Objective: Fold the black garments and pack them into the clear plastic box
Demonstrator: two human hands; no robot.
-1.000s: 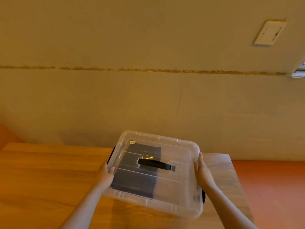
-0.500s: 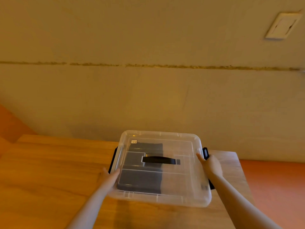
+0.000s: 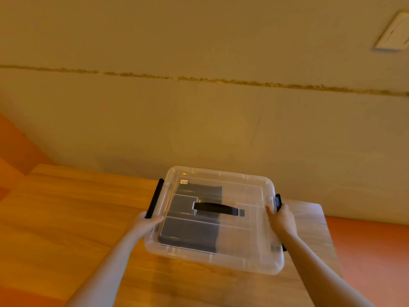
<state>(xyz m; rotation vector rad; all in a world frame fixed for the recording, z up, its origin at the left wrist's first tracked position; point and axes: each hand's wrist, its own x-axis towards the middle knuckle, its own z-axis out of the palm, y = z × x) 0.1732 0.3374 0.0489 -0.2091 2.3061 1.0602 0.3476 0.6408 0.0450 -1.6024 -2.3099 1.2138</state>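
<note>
The clear plastic box (image 3: 243, 255) stands on the wooden table, its transparent lid on top with a black carry handle (image 3: 215, 208) in the middle. Folded black garments (image 3: 190, 234) show through the lid in the left half of the box. My left hand (image 3: 146, 224) grips the left rim near the black side latch (image 3: 155, 197), thumb on the lid. My right hand (image 3: 282, 220) grips the right rim by the other black latch (image 3: 278, 201).
The wooden table (image 3: 66, 229) stretches left and toward me. A beige wall (image 3: 199, 118) rises just behind the box. The table's right edge is near the box, with orange floor (image 3: 371, 251) beyond. A white wall plate (image 3: 391, 33) is at the upper right.
The box has swung from a skewed angle to lie squarer to the table. Both hands shifted along its sides toward the latches, and the view tilted down a little.
</note>
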